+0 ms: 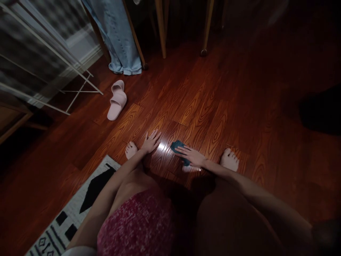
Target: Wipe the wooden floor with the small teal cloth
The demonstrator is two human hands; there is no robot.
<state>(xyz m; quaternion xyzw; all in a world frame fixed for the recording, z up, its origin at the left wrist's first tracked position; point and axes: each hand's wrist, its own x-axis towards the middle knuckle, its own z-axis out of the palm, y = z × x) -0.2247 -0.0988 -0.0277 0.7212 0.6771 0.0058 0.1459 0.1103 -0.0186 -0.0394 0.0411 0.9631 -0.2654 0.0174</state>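
Observation:
My right hand [192, 156] lies palm down on a small dark teal cloth [177, 144], fingers stretched out and pressing it against the floor. Part of the cloth is hidden beneath the palm. My left hand [151, 142] rests on the wooden floor [183, 115] with its fingers spread, holding nothing. A bright patch of reflected light falls on the boards between the two hands. My bare left foot [131, 150] is just beside the left wrist, and my bare right foot [229, 160] stands to the right of the right hand.
Pink slippers [117, 103] lie on the floor ahead to the left, near a white metal rack [80, 87]. Blue jeans [121, 39] hang by wooden legs [161, 32]. A patterned rug [87, 202] is at lower left. Something dark [321, 112] stands at right.

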